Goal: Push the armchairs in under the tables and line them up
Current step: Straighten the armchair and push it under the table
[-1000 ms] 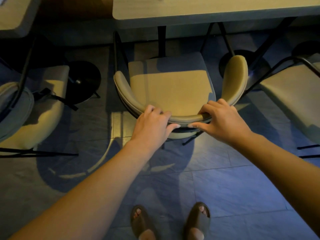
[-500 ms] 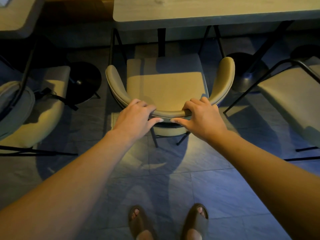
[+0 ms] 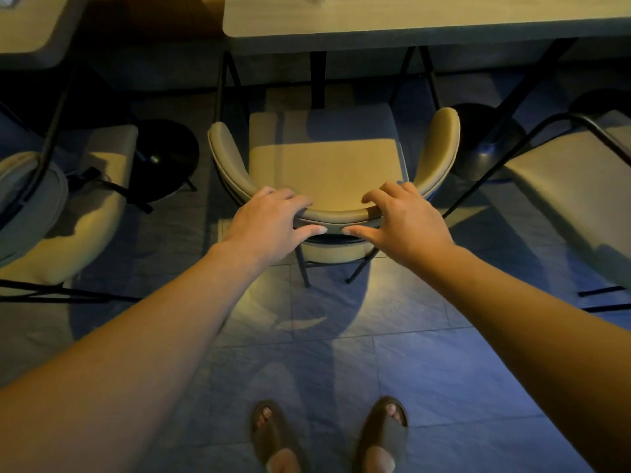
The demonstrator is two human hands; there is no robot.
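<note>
A beige armchair [image 3: 324, 165] with a curved padded back stands facing the long wooden table [image 3: 409, 18], its seat front just under the table's edge. My left hand [image 3: 269, 223] grips the back's rim left of centre, fingers over the top and thumb underneath. On the right of centre, my right hand [image 3: 406, 223] holds the same rim, its fingers arched and spread more loosely. The chair sits square to the table.
A second armchair [image 3: 85, 220] stands at the left by another table [image 3: 30, 32], a third [image 3: 573, 186] at the right, turned at an angle. Black round table bases [image 3: 167, 158] [image 3: 485, 141] flank the middle chair. My sandalled feet [image 3: 273, 435] stand on the tiled floor.
The middle armchair has turned from skewed to square with the table and slid a little toward it. Both hands stayed on its back; my right hand's fingers have loosened.
</note>
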